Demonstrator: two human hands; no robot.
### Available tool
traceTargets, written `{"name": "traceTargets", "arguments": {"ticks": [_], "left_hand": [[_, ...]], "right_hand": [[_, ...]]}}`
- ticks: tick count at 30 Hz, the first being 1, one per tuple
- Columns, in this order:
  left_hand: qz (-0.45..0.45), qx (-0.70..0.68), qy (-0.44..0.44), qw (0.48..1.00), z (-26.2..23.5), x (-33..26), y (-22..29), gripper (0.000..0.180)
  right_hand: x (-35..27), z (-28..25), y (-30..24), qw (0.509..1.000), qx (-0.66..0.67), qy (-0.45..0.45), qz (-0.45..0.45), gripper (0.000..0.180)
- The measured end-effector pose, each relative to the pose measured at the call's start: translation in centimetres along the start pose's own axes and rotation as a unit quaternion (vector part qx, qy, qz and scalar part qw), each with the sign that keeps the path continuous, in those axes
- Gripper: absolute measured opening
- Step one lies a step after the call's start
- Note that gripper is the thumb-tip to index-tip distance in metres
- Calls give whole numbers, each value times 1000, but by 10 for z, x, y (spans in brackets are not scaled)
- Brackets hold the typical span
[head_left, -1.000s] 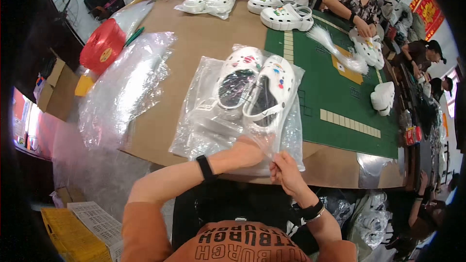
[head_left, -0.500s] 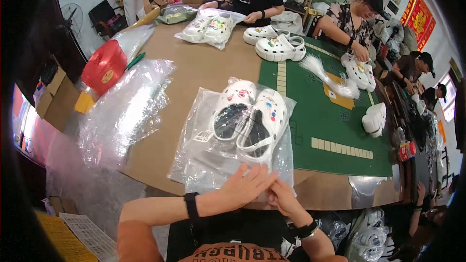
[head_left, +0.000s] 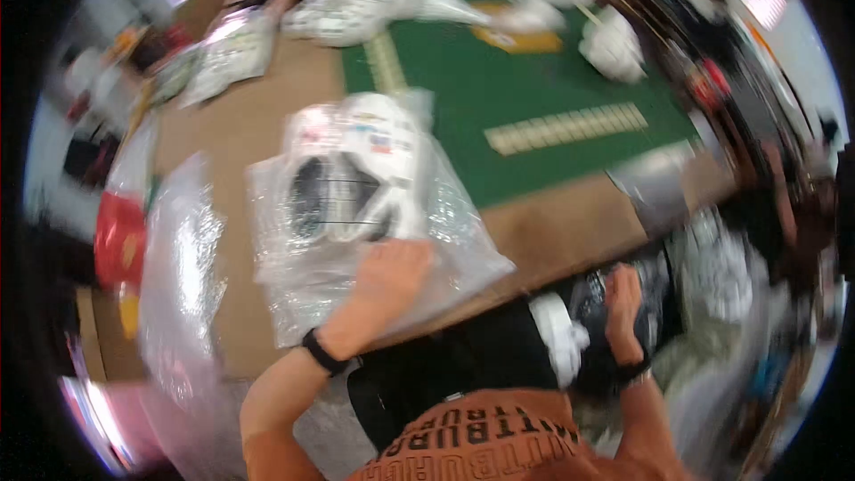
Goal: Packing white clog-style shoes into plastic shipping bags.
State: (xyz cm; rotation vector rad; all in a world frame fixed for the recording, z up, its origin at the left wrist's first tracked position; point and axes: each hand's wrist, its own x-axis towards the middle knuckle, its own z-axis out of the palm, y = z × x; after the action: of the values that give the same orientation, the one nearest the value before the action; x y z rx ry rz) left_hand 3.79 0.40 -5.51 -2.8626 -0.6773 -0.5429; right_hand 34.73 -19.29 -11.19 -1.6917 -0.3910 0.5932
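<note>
A pair of white clogs (head_left: 390, 138) with small coloured charms and dark insoles lies inside a clear plastic bag (head_left: 463, 245) on the near side of the table. My left hand (head_left: 387, 281) rests on the bag just below the clogs' heels; blur smears its fingers, so its grip is unclear. Off the table's edge to the right, my right hand (head_left: 624, 307) is raised with its fingers slightly bent and a little apart. Nothing shows in it. Below and beside it are clear plastic (head_left: 592, 307) and a white bundle (head_left: 559, 338).
Clear plastic bags (head_left: 183, 258) lie at the table's left, beside a red package (head_left: 120, 236). A green mat (head_left: 445, 62) covers the right side, with white clogs (head_left: 613, 46) on it. More bagged clogs (head_left: 236, 49) lie at the far side, near a person's arm.
My view has turned to the right and is blurred. My right hand has left the bag and moved right, past the table's edge. My left hand has stayed at the bag.
</note>
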Motion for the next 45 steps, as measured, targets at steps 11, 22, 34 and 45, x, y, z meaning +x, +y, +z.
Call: {"name": "traceTargets", "arguments": {"ticks": [11, 22, 34, 45], "left_hand": [[50, 51, -51, 996, -8, 16, 7, 36], [45, 46, -30, 997, -8, 12, 2, 35], [69, 1, -32, 997, -10, 11, -1, 37], [47, -14, -69, 996, -18, 13, 5, 38]], "right_hand": [[-88, -81, 113, 841, -509, -139, -122, 90], [-28, -60, 116, 753, -581, -291, 102, 79], [-39, -130, -15, 863, -486, -137, 32, 61], [69, -26, -213, 483, -638, -156, -579, 22]]}}
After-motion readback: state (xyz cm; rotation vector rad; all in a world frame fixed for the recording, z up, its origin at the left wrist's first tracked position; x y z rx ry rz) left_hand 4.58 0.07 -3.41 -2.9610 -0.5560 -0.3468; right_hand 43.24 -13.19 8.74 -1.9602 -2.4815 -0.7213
